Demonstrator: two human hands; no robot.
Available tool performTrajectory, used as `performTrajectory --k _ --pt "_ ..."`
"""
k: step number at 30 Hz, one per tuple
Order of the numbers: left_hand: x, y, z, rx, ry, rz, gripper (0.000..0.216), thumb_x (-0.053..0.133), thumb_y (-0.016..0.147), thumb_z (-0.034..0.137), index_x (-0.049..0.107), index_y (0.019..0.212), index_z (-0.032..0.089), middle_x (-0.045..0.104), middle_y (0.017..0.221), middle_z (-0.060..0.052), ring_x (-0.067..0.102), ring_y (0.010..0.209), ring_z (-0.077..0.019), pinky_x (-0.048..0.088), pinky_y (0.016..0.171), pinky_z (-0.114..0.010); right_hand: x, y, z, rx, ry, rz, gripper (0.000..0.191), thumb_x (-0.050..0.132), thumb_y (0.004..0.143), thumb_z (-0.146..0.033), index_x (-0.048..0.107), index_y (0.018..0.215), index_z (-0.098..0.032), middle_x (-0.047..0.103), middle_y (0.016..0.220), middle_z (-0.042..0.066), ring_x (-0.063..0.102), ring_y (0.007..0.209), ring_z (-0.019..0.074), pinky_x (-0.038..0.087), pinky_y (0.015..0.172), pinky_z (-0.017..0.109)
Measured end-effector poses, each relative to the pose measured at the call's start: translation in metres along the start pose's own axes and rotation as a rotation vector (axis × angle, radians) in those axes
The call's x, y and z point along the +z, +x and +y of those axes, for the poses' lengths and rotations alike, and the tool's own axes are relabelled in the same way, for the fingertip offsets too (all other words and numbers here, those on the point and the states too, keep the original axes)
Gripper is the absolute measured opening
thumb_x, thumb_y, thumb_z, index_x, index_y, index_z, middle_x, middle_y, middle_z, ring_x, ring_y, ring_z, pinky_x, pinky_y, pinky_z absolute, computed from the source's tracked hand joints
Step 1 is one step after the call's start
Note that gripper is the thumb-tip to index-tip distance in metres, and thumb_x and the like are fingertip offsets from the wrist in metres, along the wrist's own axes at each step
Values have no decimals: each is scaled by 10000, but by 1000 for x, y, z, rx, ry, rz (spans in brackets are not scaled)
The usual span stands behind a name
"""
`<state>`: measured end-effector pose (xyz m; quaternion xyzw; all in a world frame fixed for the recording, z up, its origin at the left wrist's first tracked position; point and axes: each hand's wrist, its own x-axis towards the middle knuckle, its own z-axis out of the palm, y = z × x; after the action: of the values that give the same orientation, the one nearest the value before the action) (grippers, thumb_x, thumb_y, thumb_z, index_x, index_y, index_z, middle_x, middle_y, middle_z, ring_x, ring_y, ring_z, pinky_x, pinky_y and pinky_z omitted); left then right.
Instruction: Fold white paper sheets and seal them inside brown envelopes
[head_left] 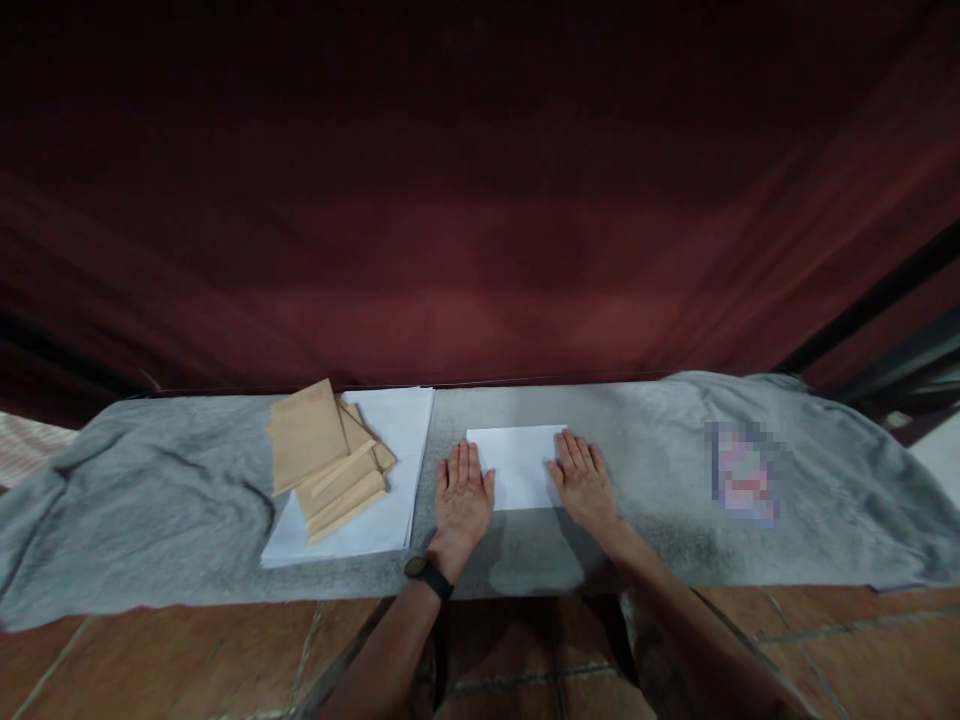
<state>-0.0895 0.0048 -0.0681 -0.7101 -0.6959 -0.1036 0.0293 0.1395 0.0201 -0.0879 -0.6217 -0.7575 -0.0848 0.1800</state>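
Observation:
A white sheet of paper (520,468) lies flat on the grey cloth, its long side running left to right. My left hand (463,495) rests palm down at its left edge, fingers stretched out and pointing away from me. At the right edge my right hand (583,482) lies flat too, its thumb and fingertips over the paper's border. Neither hand grips anything. Left of my left hand, several brown paper envelopes (309,437) lie loosely heaped on a stack of larger white paper (405,440).
A grey cloth (172,490) covers the long, narrow surface. On its right part lies a blurred-out item (744,475) with red and purple patches. Dark red fabric (450,250) rises behind the far edge. Tiled floor (495,650) shows below the near edge.

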Motion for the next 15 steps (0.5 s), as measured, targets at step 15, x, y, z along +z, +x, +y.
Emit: performTrajectory --k 15 --pt "-3 7 21 -83 -10 28 671 467 1021 431 433 1536 3 428 1587 -281 413 1498 -376 372 1208 -539 -4 5 0 134 24 -41 602 448 1032 -382 478 1489 9 532 1521 266 483 1408 356 361 1152 495"
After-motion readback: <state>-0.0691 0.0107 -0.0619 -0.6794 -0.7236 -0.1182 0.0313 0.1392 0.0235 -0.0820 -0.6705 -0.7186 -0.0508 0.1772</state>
